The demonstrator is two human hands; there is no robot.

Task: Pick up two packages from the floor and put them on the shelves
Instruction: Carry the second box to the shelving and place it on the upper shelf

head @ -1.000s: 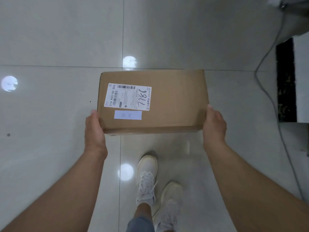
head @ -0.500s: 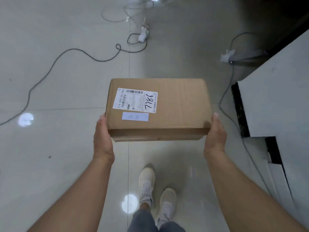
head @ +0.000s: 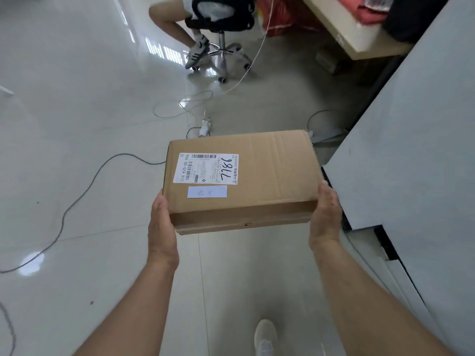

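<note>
A brown cardboard package (head: 270,176) with a white shipping label marked 7786 and a small pale sticker hangs in front of me above the floor. My left hand (head: 160,224) presses its left end and my right hand (head: 325,214) presses its right end, so both hands carry it between them. The box is tilted slightly, label side up. No shelves or second package can be made out.
A white panel wall (head: 411,150) runs along my right. Cables (head: 77,201) trail over the tiled floor with a plug block (head: 205,125) ahead. A seated person on a swivel chair (head: 221,29) and a desk (head: 354,32) are farther ahead. My shoe (head: 266,337) shows below.
The view has lifted from the floor at my feet toward the room ahead, bringing the chair, person and desk into sight. The package stays gripped in both hands, turned slightly.
</note>
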